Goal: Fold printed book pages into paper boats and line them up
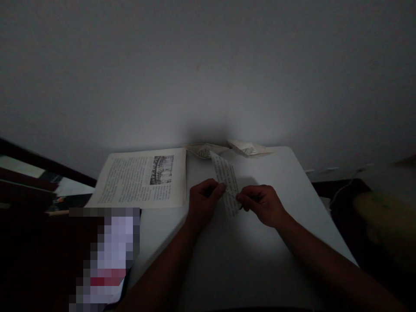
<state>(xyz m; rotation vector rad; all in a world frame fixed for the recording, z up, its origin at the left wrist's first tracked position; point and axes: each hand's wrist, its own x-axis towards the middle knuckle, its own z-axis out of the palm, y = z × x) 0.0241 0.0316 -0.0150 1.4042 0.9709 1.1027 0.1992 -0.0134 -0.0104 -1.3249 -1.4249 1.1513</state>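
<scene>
Both of my hands hold one folded piece of printed paper (227, 180) above a white table (247, 255). My left hand (203, 203) pinches its left edge with curled fingers. My right hand (261, 203) pinches its lower right edge, fingers closed. The paper is narrow and stands tilted, its top pointing away from me. The light is dim.
An open book (143, 177) with text and a picture lies at the table's left. Two folded paper boats (204, 150) (248, 148) rest at the far edge by the white wall. A blurred patch (104, 255) covers the lower left. Dark furniture sits at both sides.
</scene>
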